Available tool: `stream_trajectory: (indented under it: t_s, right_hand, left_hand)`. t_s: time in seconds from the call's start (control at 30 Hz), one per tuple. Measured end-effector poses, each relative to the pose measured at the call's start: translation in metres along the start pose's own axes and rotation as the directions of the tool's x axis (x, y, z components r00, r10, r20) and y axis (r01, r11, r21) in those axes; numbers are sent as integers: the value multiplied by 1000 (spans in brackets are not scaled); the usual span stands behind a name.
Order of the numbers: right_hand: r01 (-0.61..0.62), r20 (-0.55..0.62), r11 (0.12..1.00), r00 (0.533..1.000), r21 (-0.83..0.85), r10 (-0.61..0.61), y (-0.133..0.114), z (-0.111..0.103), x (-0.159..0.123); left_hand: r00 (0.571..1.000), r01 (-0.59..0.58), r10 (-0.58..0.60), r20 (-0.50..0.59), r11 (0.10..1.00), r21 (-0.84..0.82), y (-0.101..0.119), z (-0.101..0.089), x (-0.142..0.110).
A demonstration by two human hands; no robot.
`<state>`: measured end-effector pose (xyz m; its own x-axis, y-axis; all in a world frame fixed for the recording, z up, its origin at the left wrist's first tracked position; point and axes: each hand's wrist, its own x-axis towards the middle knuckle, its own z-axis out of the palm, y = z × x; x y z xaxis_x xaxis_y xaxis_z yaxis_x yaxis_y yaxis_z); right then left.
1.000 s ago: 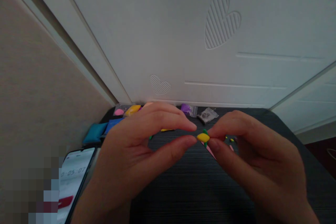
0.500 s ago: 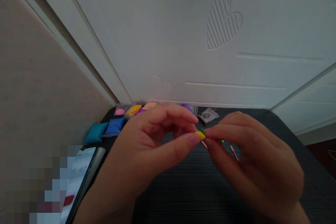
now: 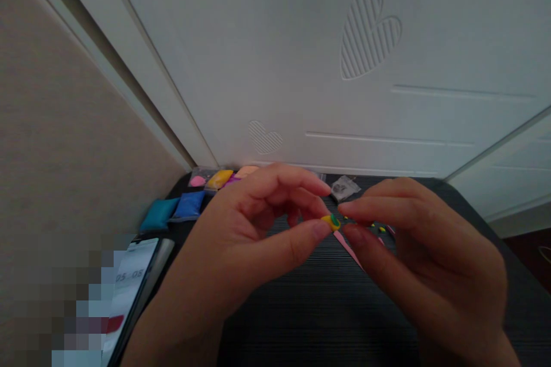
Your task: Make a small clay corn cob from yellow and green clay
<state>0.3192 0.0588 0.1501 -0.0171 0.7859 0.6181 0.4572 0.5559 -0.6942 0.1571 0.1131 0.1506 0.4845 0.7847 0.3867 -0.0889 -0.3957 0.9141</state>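
Between the thumb and fingers of my left hand [image 3: 262, 223] is a small yellow clay piece [image 3: 329, 222] with a green patch on its right end. My right hand [image 3: 426, 252] is just right of it, thumb and forefinger parted with a narrow gap and nothing visible between them. Below the clay piece, a pink modelling tool [image 3: 348, 249] lies on the dark table, partly covered by my right thumb. Several tiny yellow bits [image 3: 381, 230] lie behind my right fingers.
Bags of clay line the back left: teal [image 3: 158, 215], blue [image 3: 188, 206], yellow [image 3: 220, 179] and others. A grey packet [image 3: 344, 188] lies near the white panel [image 3: 301, 69]. A phone [image 3: 133, 281] showing a timer leans at the left. The dark table [image 3: 318, 315] has ridged lines.
My right finger and thumb have come off the clay piece and moved slightly right, uncovering its green end. My left hand keeps its grip. More of the pink tool shows.
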Motion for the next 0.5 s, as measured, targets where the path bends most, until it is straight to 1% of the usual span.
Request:
stream_trajectory:
  t_s: [0.17,0.33,0.43,0.5]
  right_hand:
    - [-40,55,997,998,59,37,1,0,0]
    - [-63,166,997,985,45,54,4,-3,3]
    - [-62,165,998,985,30,56,6,-4,4]
    - [-50,146,998,988,26,45,7,-3,4]
  left_hand:
    - [999,-37,35,32,997,66,2,0,-1]
    - [998,-59,64,-22,983,176,2,1,-1]
    - [995,-84,91,-28,979,185,0,1,-1]
    - [996,-73,79,-28,980,185,0,1,-1]
